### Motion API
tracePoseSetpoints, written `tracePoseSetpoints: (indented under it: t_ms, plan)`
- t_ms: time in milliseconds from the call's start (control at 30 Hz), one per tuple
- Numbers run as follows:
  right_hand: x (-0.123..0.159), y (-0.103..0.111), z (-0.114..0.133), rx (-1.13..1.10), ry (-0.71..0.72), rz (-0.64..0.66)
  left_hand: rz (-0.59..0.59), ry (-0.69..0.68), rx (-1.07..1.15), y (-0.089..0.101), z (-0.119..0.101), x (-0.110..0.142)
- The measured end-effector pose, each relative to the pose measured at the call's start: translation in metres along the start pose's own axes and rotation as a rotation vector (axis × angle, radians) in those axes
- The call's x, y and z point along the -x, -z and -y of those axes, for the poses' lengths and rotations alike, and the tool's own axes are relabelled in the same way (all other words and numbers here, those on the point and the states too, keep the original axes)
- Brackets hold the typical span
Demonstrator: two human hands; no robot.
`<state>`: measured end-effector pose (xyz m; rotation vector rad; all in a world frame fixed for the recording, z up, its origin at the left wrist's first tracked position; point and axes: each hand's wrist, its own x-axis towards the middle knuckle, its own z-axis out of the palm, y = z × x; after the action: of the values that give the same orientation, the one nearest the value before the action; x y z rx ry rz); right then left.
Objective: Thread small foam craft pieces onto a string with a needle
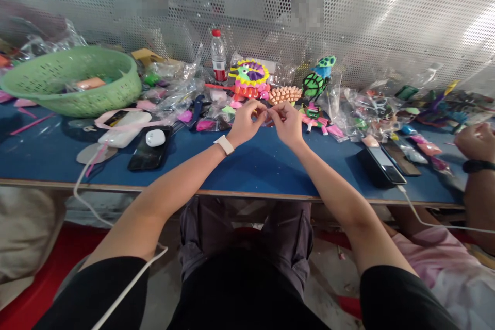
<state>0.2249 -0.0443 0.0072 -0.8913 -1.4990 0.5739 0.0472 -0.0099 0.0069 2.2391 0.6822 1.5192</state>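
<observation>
My left hand and my right hand meet over the blue table, fingertips pinched close together. Whatever sits between the fingers is too small and too hidden to name. Just behind the hands stands a tan spiky clay figure. Left of it is a bright clay figure with a yellow scalloped edge and a red-orange base. A green and black clay turtle-like figure with a blue top stands to the right. Below that lies a small green and pink figure.
A green plastic basket stands at the left. Near it lie a black phone with a white case and a white power bank. A bottle stands behind. At right are a black device, clay packets and another person's hand.
</observation>
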Motion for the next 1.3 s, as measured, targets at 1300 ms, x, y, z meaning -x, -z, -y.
tracePoseSetpoints:
  t_ms: [1300]
  plan:
    - [0.003, -0.018, -0.015, -0.095, -0.119, -0.130, -0.118, 0.081, -0.081, -0.013, 0.020, 0.000]
